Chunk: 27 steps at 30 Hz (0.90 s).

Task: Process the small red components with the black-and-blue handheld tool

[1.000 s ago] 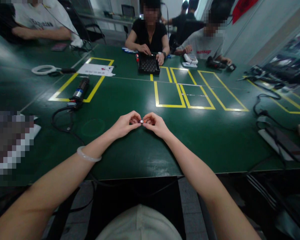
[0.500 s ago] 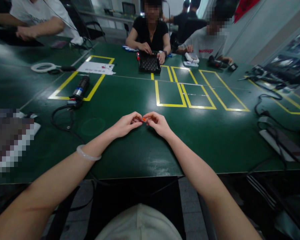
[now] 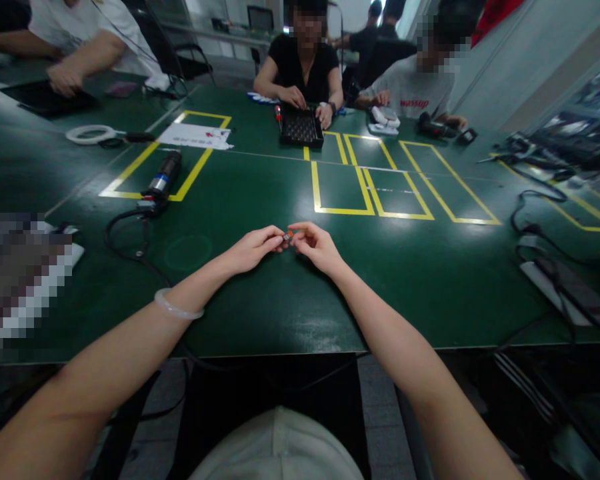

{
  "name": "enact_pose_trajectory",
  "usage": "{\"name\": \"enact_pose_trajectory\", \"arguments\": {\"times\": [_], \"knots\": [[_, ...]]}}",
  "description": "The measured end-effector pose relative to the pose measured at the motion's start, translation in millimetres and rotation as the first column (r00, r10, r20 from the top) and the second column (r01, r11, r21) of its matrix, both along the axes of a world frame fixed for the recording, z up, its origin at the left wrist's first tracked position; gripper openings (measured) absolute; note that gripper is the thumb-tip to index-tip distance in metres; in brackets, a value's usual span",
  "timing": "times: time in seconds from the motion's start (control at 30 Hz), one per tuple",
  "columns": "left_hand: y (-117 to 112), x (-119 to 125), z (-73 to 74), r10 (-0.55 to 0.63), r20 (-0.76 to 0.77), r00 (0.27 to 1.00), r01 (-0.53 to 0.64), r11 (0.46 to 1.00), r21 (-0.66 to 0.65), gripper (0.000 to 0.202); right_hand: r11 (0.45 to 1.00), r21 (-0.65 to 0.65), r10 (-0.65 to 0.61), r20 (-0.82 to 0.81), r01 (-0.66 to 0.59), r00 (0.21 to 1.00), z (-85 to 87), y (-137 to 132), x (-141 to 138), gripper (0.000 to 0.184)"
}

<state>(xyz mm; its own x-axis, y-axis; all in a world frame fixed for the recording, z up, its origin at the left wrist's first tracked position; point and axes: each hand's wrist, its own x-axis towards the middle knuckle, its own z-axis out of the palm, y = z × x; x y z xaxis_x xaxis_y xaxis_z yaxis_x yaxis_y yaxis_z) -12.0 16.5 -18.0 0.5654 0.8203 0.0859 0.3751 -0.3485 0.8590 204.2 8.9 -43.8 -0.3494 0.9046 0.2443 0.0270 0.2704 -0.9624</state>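
Observation:
Just above the green table (image 3: 300,293), my two hands meet at a small orange-and-grey piece (image 3: 288,236), too small to identify. My left hand (image 3: 260,248) pinches its grey side between thumb and fingers. From the other side, my right hand (image 3: 314,244) closes thumb and forefinger around the orange part. The fingertips of both hands nearly touch and partly hide the piece. A pale bangle (image 3: 177,307) circles my left wrist.
A black cylindrical tool (image 3: 164,175) with a cable lies ahead on the left, near a white paper (image 3: 196,136). Yellow tape rectangles (image 3: 343,212) mark the table. Across it, a person handles a black tray (image 3: 301,128). Cables (image 3: 540,250) and a power strip lie at right.
The small piece has turned between my fingers, so its grey side now shows more. My left fingers look straighter. At far left, a co-worker's hand and black panel have moved.

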Motion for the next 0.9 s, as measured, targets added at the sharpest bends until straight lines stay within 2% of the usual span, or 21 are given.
{"name": "enact_pose_trajectory", "arguments": {"times": [0.17,0.3,0.5,0.6,0.9], "knots": [[1,0,-2.3,-0.018,0.046,0.999,0.02,0.999,-0.044,0.043,0.999,0.022,0.031,-0.011,-0.031,0.999,-0.9,0,0,0.037],[0,1,1.7,-0.031,0.017,0.999,0.031,0.999,-0.029,0.042,1.0,0.006,0.027,0.0,-0.027,1.0,0.2,0,1,0.035],[-7,3,9.8,0.049,-0.172,0.984,-0.016,0.982,0.19,0.035,1.0,-0.018,0.005,-0.018,-0.005,1.0,4.3,-2,1,0.034],[-10,4,10.9,0.066,-0.214,0.975,-0.008,0.965,0.261,0.034,1.0,-0.016,-0.017,0.001,0.017,1.0,2.4,-1,0,0.032],[-10,3,11.2,0.039,-0.17,0.985,-0.008,0.983,0.182,0.033,0.999,0.032,0.0,0.038,-0.001,0.999,2.2,-1,0,0.025]]}}
